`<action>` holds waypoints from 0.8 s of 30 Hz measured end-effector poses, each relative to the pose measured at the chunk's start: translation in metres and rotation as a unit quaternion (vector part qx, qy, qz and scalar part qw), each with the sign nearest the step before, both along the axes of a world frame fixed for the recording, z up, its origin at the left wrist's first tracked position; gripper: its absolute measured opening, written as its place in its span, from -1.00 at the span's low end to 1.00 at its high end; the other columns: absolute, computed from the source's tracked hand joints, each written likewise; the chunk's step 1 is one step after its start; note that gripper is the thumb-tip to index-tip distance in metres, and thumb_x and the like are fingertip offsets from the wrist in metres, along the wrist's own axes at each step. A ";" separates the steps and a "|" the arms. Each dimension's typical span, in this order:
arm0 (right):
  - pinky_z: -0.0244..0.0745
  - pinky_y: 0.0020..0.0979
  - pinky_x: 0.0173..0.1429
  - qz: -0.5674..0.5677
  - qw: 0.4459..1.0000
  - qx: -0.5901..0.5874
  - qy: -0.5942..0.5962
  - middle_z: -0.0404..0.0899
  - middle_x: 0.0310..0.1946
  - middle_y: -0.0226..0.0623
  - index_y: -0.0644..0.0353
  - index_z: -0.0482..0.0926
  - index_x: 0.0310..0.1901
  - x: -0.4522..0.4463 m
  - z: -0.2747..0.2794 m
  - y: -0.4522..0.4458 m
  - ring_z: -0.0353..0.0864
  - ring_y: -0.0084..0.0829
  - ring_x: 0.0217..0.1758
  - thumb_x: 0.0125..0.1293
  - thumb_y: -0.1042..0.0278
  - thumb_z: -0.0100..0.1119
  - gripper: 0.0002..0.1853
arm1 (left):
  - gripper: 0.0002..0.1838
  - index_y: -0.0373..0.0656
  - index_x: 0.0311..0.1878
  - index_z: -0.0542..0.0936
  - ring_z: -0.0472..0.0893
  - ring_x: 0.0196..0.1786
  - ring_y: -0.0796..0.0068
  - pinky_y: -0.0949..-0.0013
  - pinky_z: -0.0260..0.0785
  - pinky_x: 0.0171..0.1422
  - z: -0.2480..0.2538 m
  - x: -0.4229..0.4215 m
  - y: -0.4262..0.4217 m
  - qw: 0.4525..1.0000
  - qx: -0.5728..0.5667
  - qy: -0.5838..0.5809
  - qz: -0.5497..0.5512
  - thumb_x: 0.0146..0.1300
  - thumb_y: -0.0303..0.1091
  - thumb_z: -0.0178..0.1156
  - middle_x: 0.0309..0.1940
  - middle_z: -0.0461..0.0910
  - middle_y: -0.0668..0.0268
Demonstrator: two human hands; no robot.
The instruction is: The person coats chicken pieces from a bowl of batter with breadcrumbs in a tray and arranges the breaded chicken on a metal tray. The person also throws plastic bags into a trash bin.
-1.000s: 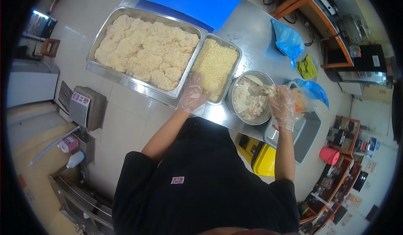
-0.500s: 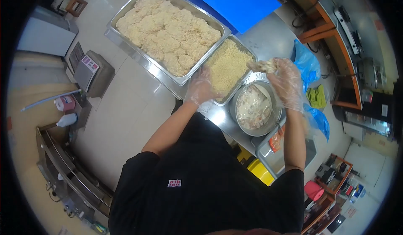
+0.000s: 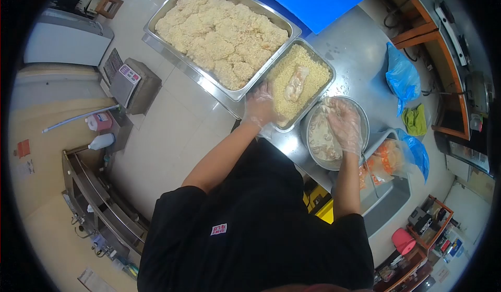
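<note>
Large tray [image 3: 236, 94]: just beyond left hand, heaped with coated pieces [image 3: 219, 28]
Left hand [image 3: 261, 104]: open against crumb pan [image 3: 312, 102], perhaps for steadying it
Wet piece [image 3: 297, 85]: between hands, on crumbs
Right hand [image 3: 346, 125]: in bowl [image 3: 324, 165]; its grip, I cannot tell

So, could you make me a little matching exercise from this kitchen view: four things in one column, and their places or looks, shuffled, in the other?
Things:
1. Left hand
2. Right hand
3. Pale, wet-looking piece of food
4. Crumpled cloth

Places and looks:
A. Lying on the loose crumbs
B. Green, close to a blue bag
C. At the edge of the smaller tray
D. Gloved, at the round metal bowl

Right pairs: 1-C, 2-D, 3-A, 4-B
</note>
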State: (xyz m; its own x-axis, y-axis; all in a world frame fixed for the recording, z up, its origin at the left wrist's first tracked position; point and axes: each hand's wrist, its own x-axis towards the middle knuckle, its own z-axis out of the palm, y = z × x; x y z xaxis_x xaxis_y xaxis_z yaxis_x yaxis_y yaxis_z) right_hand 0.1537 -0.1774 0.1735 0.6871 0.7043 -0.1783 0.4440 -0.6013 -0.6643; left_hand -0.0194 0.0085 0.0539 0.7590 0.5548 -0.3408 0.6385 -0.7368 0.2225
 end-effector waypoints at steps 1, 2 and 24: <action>0.48 -0.19 0.38 -0.007 1.000 0.014 0.015 0.71 0.10 -0.03 0.17 0.72 0.13 0.003 -0.008 -0.012 0.66 -0.06 0.23 0.30 0.16 0.42 -0.58 | 0.29 -0.30 0.62 0.12 0.48 0.44 -0.01 0.01 0.45 0.41 0.004 0.007 0.000 1.000 0.010 0.028 -0.003 -0.03 0.29 0.49 0.49 0.32 -0.04; 0.48 -0.20 0.38 -0.015 0.999 0.026 0.030 0.71 0.11 -0.03 0.17 0.71 0.14 0.003 -0.014 -0.020 0.67 -0.08 0.23 0.30 0.18 0.42 -0.58 | 0.17 -0.33 0.59 0.19 0.56 0.38 0.03 0.02 0.51 0.35 0.005 0.012 0.001 0.998 0.020 0.057 -0.006 0.07 0.21 0.47 0.40 0.45 -0.05; 0.44 -0.23 0.40 -0.042 0.988 0.119 0.088 0.68 0.13 -0.07 0.19 0.69 0.16 0.011 -0.052 -0.055 0.63 -0.14 0.26 0.31 0.35 0.35 -0.62 | -0.18 -0.23 0.41 0.49 0.70 0.13 0.03 0.18 0.59 0.17 0.007 0.052 0.041 0.935 -0.322 -0.113 0.101 0.08 -0.13 0.51 0.13 0.67 -0.08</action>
State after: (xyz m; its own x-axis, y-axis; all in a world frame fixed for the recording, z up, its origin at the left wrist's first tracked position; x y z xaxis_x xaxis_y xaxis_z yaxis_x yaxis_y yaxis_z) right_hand 0.1646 -0.2319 0.1219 0.7182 0.6824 -0.1359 0.2650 -0.4489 -0.8534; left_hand 0.0330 0.0493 0.0613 0.7538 0.4302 -0.4967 0.6332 -0.2737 0.7240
